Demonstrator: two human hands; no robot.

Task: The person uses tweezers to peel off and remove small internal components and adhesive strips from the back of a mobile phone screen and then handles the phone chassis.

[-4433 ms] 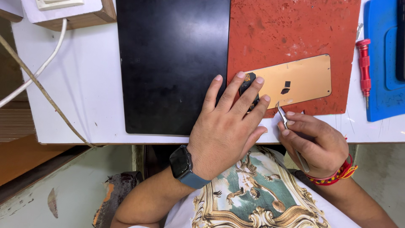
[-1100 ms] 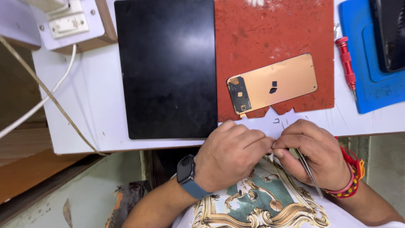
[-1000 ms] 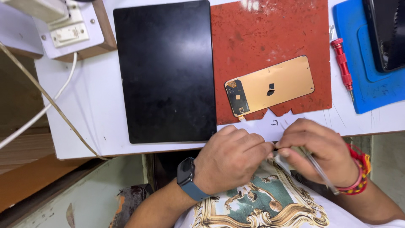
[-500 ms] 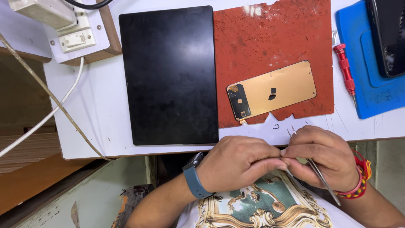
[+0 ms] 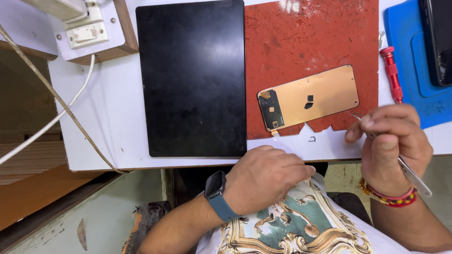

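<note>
- Right hand (image 5: 393, 138) is curled around thin metal tweezers (image 5: 405, 167), pinched between thumb and fingers. The tips poke out toward the red mat (image 5: 310, 42), the long end sticks out past the wrist.
- That hand hovers just off the red mat's lower right corner, over the white desk (image 5: 103, 113) edge. Can't tell if the tips hold anything, too small.
- Left hand (image 5: 268, 178) is a loose fist, fingers curled under, below the red mat at the desk's front edge and over the printed shirt (image 5: 292, 226). Whether it grips something I can't tell, the fingertips are tucked away.
- Blue watch (image 5: 217, 194) on the left wrist, red and yellow bracelet (image 5: 388, 197) on the right.
- The gold panel (image 5: 308, 98) lies flat on the red mat, lower half, with a dark patch at its left end and a tiny ribbon hanging off the bottom left corner. Nobody's touching it; the right hand is near its right end.
- Black slab (image 5: 193, 77) sits right against the red mat's left edge.
- Red screwdriver (image 5: 391, 73) lies just right of the red mat, between it and a blue mat (image 5: 405, 42) that has a dark phone (image 5: 438, 40) on it.
- Far left of the red mat, past the black slab: a socket board (image 5: 89, 33) with a white cable (image 5: 56, 117) running off it.
</note>
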